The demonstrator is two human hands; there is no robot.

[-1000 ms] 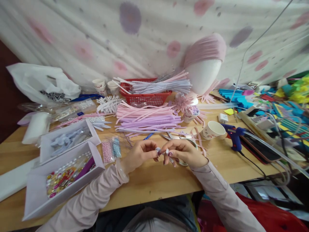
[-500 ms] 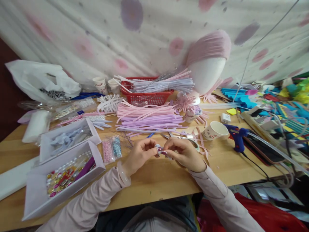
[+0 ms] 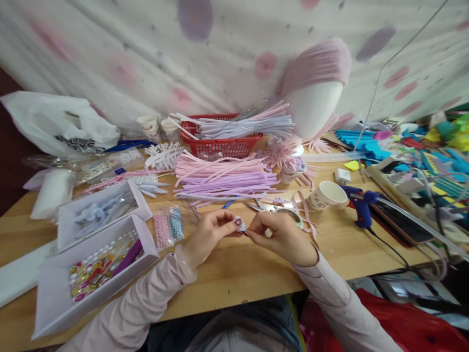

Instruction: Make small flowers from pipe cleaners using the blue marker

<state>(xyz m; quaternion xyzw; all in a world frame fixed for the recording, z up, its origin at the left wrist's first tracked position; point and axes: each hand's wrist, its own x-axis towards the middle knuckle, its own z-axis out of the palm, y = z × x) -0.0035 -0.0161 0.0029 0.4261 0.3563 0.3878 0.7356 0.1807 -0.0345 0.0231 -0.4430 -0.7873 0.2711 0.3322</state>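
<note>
My left hand [image 3: 209,235] and my right hand [image 3: 281,234] meet over the wooden table [image 3: 238,274], near its front edge. Both pinch a small pale lilac piece [image 3: 240,224] between thumb and fingertips; it looks like a short rolled strip. All fingers are curled in. Just behind the hands lies a pile of pink and lilac strips [image 3: 223,178]. Scissors [image 3: 264,206] and a tape roll [image 3: 293,215] lie close to my right hand.
White trays of gems [image 3: 91,269] and lilac shapes [image 3: 98,212] stand at left, bead bags [image 3: 168,225] beside them. A red basket [image 3: 220,142], paper cups [image 3: 328,194], a blue glue gun [image 3: 361,203] with cord, a foam head [image 3: 311,93] and coloured craft clutter fill the back and right.
The hands stayed together on the small piece, working it between the fingertips; my right hand's fingers have curled tighter. The view shifted slightly.
</note>
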